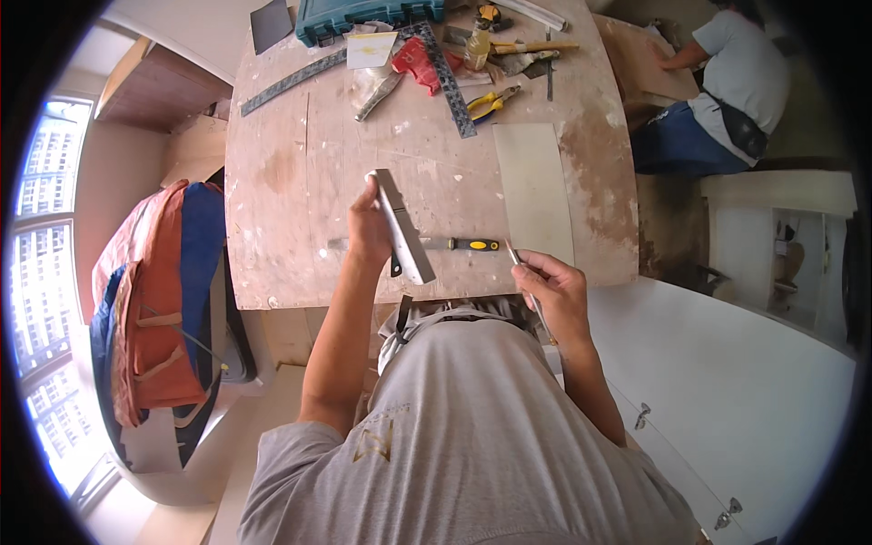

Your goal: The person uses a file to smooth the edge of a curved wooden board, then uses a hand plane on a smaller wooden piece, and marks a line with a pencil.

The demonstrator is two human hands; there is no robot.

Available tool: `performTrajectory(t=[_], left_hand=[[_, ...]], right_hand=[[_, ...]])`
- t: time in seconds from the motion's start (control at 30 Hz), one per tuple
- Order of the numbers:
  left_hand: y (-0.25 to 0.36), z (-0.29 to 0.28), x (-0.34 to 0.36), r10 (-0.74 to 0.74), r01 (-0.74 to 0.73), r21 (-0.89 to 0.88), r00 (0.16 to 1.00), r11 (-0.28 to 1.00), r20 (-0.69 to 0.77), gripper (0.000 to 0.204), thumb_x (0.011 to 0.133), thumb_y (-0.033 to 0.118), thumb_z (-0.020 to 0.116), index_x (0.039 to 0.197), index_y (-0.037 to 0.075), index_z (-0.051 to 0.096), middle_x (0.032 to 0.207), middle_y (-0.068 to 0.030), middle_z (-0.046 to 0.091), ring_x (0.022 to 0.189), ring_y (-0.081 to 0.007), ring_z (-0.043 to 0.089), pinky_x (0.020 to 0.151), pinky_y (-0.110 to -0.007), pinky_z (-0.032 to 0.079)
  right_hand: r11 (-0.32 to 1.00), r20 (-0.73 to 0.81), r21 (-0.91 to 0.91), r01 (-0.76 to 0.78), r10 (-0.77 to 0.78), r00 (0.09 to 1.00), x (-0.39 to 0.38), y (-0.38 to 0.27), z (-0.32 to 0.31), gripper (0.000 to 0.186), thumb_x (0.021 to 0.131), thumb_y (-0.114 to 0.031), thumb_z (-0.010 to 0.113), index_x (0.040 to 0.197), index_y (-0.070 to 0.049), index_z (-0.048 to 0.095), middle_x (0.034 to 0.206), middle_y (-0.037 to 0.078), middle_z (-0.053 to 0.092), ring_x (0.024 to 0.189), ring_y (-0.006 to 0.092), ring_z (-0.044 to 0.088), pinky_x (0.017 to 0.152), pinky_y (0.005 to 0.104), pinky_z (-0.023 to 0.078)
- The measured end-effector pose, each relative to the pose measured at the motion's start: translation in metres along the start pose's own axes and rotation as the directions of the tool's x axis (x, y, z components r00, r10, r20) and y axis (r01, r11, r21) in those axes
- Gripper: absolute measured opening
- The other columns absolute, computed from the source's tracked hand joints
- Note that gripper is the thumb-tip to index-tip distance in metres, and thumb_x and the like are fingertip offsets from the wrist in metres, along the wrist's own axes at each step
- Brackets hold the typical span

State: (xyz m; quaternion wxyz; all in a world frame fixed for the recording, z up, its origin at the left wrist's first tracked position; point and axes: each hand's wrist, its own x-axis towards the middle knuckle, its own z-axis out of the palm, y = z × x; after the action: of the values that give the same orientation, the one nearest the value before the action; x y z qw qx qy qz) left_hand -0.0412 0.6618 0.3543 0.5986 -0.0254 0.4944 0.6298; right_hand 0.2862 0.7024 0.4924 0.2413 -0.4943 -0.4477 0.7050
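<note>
Just above the centre of the frame the left hand (370, 227) is wrapped around the upper part of a short grey metal bar (401, 225), fingers closed on it, so that the bar hangs tilted over the near edge of the plywood table (300, 182). To the right of centre the right hand (556, 289) pinches a thin pencil-like stick (525, 282) between thumb and fingertips, its tip pointing up toward the pale flat panel (534, 191) lying on the table. The bar is held only at one end, so it could twist or slide out of the palm and drop onto the saw (436, 244) with the yellow and black handle lying just beneath it, or off the table edge toward the person's lap. A mark made with the stick while the bar is unsupported would probably wander. What the thin stick really is cannot be told; much of it is hidden in the fist. The saw's blade is partly covered by the left hand and bar. The tools in the upper middle of the frame, among them a long ruler (291, 82) and pliers (490, 100), overlap, and a second person (727, 82) at upper right is cut off by the rim.
</note>
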Motion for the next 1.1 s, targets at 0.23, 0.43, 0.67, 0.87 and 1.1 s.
performTrajectory(t=[0.23, 0.43, 0.67, 0.87, 1.1], left_hand=[[0.026, 0.002, 0.004, 0.110, -0.059, 0.178, 0.950, 0.982, -0.293, 0.063, 0.102, 0.067, 0.064, 0.124, 0.008, 0.067, 0.112, -0.0114, 0.065, 0.093, -0.0290, 0.070, 0.086, -0.066, 0.060], [0.015, 0.130, 0.024, 0.063, 0.008, 0.632, 0.994, 0.775, -0.089, 0.043, 0.106, 0.040, 0.073, 0.102, -0.003, 0.066, 0.084, -0.0121, 0.066, 0.070, -0.0245, 0.073, 0.064, -0.041, 0.067], [-0.051, 0.284, 0.188, 0.277, -0.403, 0.905, 0.893, 0.136, 0.356, 0.056, 0.095, 0.051, 0.078, 0.109, -0.003, 0.075, 0.085, -0.0143, 0.075, 0.080, -0.0257, 0.074, 0.073, -0.041, 0.056], [-0.089, 0.414, 0.320, 0.228, -0.171, 0.980, 0.955, -0.102, 0.190, 0.062, 0.094, 0.050, 0.072, 0.120, -0.006, 0.069, 0.114, -0.0310, 0.076, 0.110, -0.0440, 0.076, 0.095, -0.050, 0.060], [-0.123, 0.447, 0.396, 0.149, -0.066, 0.998, 0.987, 0.011, 0.063, 0.059, 0.092, 0.038, 0.072, 0.132, -0.004, 0.063, 0.127, -0.0265, 0.075, 0.121, -0.0402, 0.074, 0.102, -0.047, 0.060]], right_hand=[[0.990, -0.055, 0.134, 0.041, -0.034, 0.998, 0.028, 0.012, -0.046, 0.029, 0.107, -0.006, 0.068, 0.133, 0.007, 0.072, 0.078, 0.004, 0.065, 0.061, 0.0090, 0.054, 0.052, 0.0240, 0.041], [0.900, 0.023, 0.422, -0.107, 0.107, 0.994, 0.071, 0.025, -0.106, 0.038, 0.109, -0.015, 0.064, 0.140, 0.006, 0.067, 0.097, 0.019, 0.078, 0.073, 0.0219, 0.076, 0.058, 0.0299, 0.057], [0.798, 0.029, 0.589, 0.127, -0.178, 0.984, 0.115, 0.013, -0.149, 0.035, 0.106, -0.008, 0.067, 0.138, 0.005, 0.064, 0.119, 0.025, 0.076, 0.090, 0.0288, 0.080, 0.072, 0.0335, 0.058], [0.910, -0.118, 0.409, 0.063, -0.016, 0.993, 0.143, 0.043, -0.197, 0.035, 0.112, -0.027, 0.066, 0.128, 0.004, 0.069, 0.098, 0.015, 0.079, 0.075, 0.0194, 0.075, 0.064, 0.0311, 0.056], [0.903, -0.245, 0.418, 0.099, 0.007, 0.970, 0.147, 0.036, -0.224, 0.026, 0.109, -0.015, 0.070, 0.123, 0.007, 0.069, 0.102, 0.018, 0.079, 0.077, 0.0210, 0.075, 0.068, 0.0334, 0.060]])
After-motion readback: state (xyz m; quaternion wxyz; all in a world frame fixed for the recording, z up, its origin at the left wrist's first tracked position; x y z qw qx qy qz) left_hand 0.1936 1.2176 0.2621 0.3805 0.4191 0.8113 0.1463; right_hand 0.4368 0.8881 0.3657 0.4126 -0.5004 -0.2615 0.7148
